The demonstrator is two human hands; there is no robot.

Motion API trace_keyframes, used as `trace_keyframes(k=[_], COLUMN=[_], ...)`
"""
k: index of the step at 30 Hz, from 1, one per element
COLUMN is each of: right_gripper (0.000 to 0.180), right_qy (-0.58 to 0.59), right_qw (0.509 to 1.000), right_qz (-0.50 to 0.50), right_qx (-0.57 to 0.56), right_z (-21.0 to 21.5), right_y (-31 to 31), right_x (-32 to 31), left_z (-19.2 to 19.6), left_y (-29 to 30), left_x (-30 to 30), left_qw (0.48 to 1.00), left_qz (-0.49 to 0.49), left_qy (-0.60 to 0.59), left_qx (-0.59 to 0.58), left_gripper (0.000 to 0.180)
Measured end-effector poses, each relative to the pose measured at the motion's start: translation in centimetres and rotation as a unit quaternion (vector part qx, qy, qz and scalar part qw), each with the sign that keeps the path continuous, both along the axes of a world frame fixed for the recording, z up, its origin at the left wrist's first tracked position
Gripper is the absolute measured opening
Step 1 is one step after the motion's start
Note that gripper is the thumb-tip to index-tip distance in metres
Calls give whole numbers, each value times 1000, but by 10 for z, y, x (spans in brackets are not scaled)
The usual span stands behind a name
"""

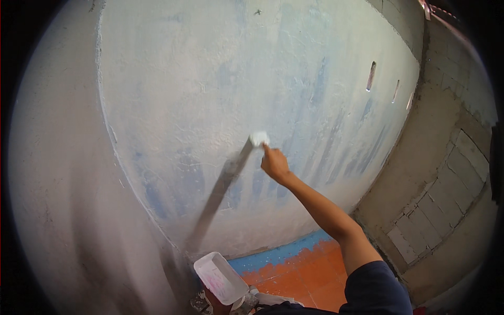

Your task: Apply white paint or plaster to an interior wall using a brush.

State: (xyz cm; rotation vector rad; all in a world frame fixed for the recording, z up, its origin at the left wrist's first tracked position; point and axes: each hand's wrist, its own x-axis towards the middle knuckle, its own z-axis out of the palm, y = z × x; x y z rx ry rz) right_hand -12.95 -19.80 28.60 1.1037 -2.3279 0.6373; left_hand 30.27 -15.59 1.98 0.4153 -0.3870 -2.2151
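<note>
Against the middle of the blue-streaked wall (210, 105), a brush (259, 139) is gripped by the right hand (275, 165); before the wall's lower-left corner, a tray (226, 283) by the left hand (214, 304); orange floor (317, 270) is edged blue.

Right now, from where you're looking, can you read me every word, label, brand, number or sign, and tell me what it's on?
There are none I can read.
Painted wall: streaks and blue patches, no letters.
Dark mark high on it: too small to make out.
White tray: pink smears, no readable writing.
White painting tool in the right hand: no print shows.
</note>
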Motion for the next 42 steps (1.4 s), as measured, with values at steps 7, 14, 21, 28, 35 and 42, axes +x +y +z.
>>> trace_keyframes(k=[7, 14, 21, 28, 35, 42], right_gripper=[13, 30, 40, 26, 26, 49], right_qy=[-134, 129, 16, 21, 280, 243], right_qw=[977, 955, 984, 976, 953, 956], right_qz=[88, 42, 82, 128, 103, 11], right_qx=[140, -262, -159, 173, -51, -165], right_z=[151, 365, 55, 18, 377, 353], right_y=[-4, 3, -19, 8, -9, -27], right_x=[-55, -7, -13, -69, -23, -43], left_z=[29, -24, -14, -26, -10, -4], left_y=[2, 0, -8, -5, -21, -22], left_x=[-12, -15, -28, -29, -26, -17], left_qw=[985, 981, 980, 989, 989, 991], left_qz=[-5, -141, -110, -3, 6, 1], left_qy=[-56, 66, 164, -33, -21, -14], left_qx=[-165, 113, -1, -146, -145, -130], left_gripper=[75, 66, 60, 55, 56, 57])
